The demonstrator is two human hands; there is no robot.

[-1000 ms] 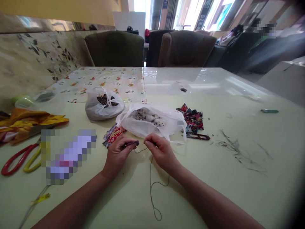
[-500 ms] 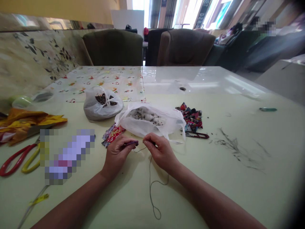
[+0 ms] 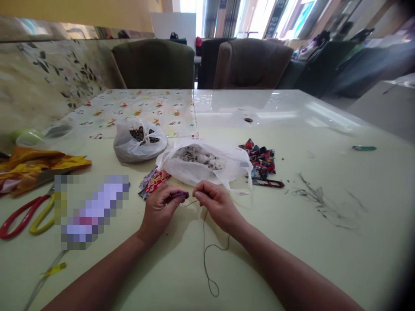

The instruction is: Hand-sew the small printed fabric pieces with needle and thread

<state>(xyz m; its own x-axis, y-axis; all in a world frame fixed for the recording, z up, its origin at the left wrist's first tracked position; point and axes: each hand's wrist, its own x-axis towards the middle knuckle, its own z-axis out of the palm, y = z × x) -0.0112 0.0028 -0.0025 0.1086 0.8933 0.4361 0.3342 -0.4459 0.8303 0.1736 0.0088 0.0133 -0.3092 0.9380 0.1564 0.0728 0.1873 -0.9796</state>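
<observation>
My left hand (image 3: 159,209) is closed on a small purple cloth piece (image 3: 179,195), pinched between thumb and fingers. My right hand (image 3: 216,205) is closed in a pinch on a dark thread (image 3: 204,242), which runs from the cloth piece to my fingers and trails down the table in a loop toward me. Both hands rest low on the pale yellow table (image 3: 324,255), a few centimetres apart. Just beyond them lies an open white plastic bag of stuffing (image 3: 202,164).
A smaller tied bag (image 3: 138,140) sits behind left. Patterned cloth scraps (image 3: 262,160) and small red snips (image 3: 267,183) lie right of the big bag, a red scrap (image 3: 152,182) left. Red and yellow scissors (image 3: 27,214) and yellow cloth (image 3: 39,166) lie far left. Thread clippings (image 3: 319,203) are scattered right.
My right hand has edged slightly left, toward my left hand, which keeps its grip. The view has shifted a little.
</observation>
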